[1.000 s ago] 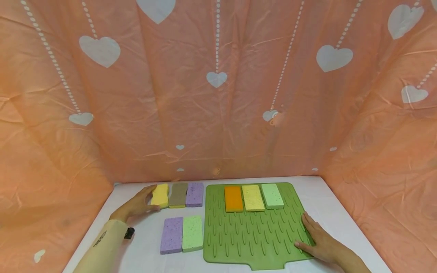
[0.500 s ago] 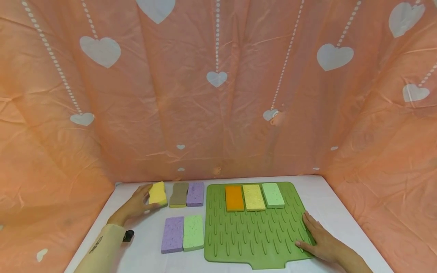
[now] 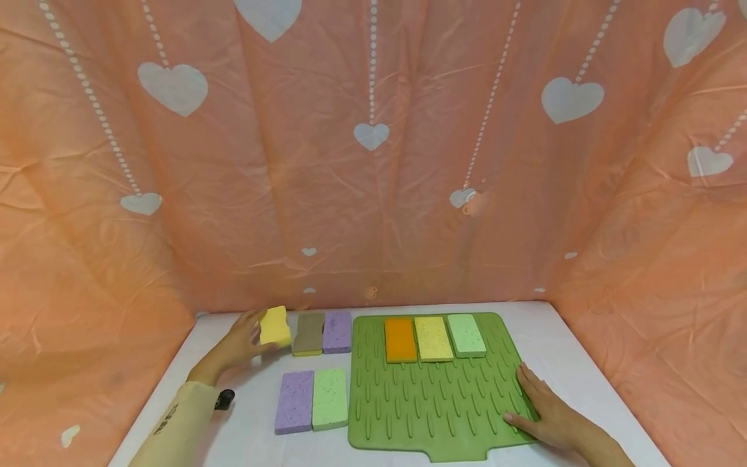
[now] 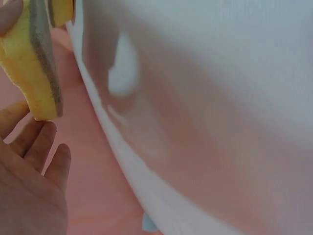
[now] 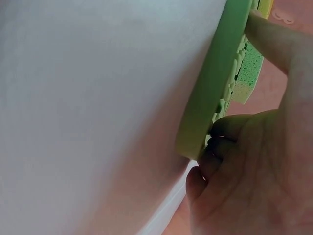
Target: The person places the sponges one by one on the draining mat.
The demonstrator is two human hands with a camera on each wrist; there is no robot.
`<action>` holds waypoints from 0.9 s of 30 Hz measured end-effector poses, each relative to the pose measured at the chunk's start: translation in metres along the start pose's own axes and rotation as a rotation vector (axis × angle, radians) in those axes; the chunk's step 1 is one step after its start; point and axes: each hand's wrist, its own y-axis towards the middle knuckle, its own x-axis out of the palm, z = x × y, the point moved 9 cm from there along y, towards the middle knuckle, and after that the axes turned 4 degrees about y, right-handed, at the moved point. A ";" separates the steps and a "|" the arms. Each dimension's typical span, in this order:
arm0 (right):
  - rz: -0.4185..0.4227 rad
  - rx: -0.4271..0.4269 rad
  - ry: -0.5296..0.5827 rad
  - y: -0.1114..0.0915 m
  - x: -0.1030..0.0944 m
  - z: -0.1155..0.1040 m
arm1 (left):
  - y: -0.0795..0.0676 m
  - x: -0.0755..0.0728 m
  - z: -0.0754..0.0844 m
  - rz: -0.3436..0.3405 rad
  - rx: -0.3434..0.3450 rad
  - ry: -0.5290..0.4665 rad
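Note:
My left hand (image 3: 236, 344) pinches a yellow sponge (image 3: 274, 326) between thumb and fingers, just off the white table. The left wrist view shows that sponge (image 4: 41, 63) tilted, with a grey-brown scouring layer on its underside. Beside it lie a scouring sponge (image 3: 308, 333), grey-brown side up, and a purple sponge (image 3: 336, 332). My right hand (image 3: 551, 415) rests on the right edge of a green ridged mat (image 3: 432, 415), fingers extended. Along the mat's far side sit an orange sponge (image 3: 400, 339), a speckled yellow sponge (image 3: 433, 338) and a pale green sponge (image 3: 466, 335).
Left of the mat, another purple sponge (image 3: 294, 402) and a light green sponge (image 3: 330, 399) lie side by side on the table (image 3: 251, 428). An orange curtain (image 3: 327, 214) with white hearts stands behind and at both sides.
My left hand has picked up the yellow sponge; it shifted left from the row, then rose and came back slightly right. The right hand and the mat have not moved.

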 end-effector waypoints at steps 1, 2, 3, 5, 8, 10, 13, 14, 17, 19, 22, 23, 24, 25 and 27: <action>0.003 -0.001 -0.005 0.000 0.000 0.000 | 0.000 -0.001 0.000 0.005 -0.001 -0.001; 0.005 -0.002 -0.009 0.000 -0.001 0.001 | 0.001 -0.003 0.003 0.011 0.008 0.005; 0.010 -0.006 -0.012 0.000 -0.002 0.000 | 0.001 -0.004 0.006 0.019 0.016 0.010; 0.011 -0.003 -0.016 0.000 -0.002 0.001 | 0.004 -0.006 0.013 0.034 0.041 0.019; 0.006 -0.007 -0.006 0.001 -0.003 0.001 | 0.009 -0.006 0.028 0.042 0.084 0.029; -0.002 -0.006 0.009 0.001 -0.002 0.001 | 0.012 -0.003 0.037 0.041 0.104 0.037; -0.019 0.005 0.032 0.000 0.000 0.002 | 0.016 0.003 0.049 0.033 0.129 0.049; -0.022 0.010 0.038 0.000 0.000 0.002 | 0.018 0.005 0.053 0.033 0.137 0.052; -0.022 0.024 0.055 0.000 0.000 0.002 | 0.022 0.011 0.064 0.024 0.157 0.053; -0.010 0.013 0.056 -0.001 0.000 0.001 | 0.025 0.015 0.071 0.011 0.166 0.038; -0.001 0.008 0.059 -0.001 -0.001 0.000 | 0.028 0.023 0.084 -0.016 0.192 0.029; 0.002 0.003 0.057 -0.001 -0.001 -0.001 | 0.030 0.025 0.088 -0.026 0.198 0.024; 0.005 0.000 0.054 -0.001 -0.001 -0.001 | 0.031 0.028 0.092 -0.033 0.204 0.014; 0.004 0.005 0.060 -0.001 -0.001 0.000 | 0.032 0.030 0.095 -0.041 0.205 0.010; 0.005 0.004 0.060 -0.001 -0.001 0.000 | 0.035 0.034 0.102 -0.055 0.209 0.002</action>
